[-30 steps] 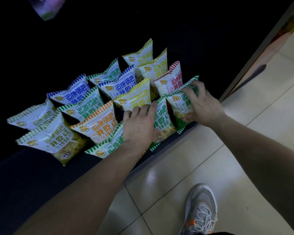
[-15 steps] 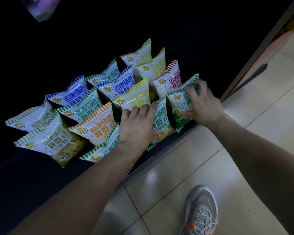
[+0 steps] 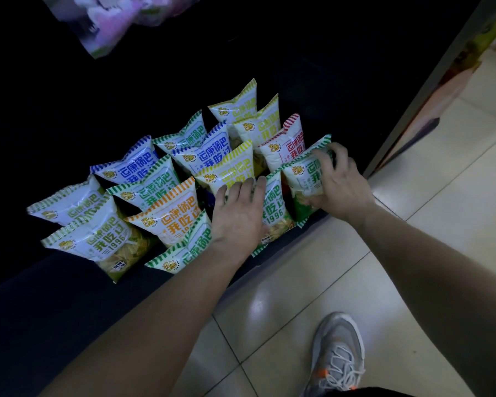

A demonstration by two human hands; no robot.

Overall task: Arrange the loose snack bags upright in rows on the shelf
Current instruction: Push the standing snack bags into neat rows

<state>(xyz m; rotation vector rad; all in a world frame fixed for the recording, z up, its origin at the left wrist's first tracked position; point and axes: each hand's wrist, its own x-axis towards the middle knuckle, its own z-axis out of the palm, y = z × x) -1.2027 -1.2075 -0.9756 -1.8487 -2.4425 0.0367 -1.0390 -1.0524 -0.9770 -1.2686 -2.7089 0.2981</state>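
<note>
Squeezing the green bag [image 3: 308,179] at right of centre with right hand [image 3: 338,184] fingers clamped, nudged slightly upright since before, left hand [image 3: 238,213] fingers together, flat on neighbouring front-row bag [image 3: 275,207].

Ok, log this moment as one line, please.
stage: straightening front row | left hand: flat on green-striped bag | right hand: gripping end green-striped bag | shelf: rows upright

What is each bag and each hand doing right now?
Left hand: flat on the front green bag.
Right hand: gripping the end bag.
End bag: held, standing at the row's right end.
Front green bag: leaning, under the left hand.
Orange bag: upright, untouched.
Red bag: upright, untouched.
Shoe: on the floor.
</note>
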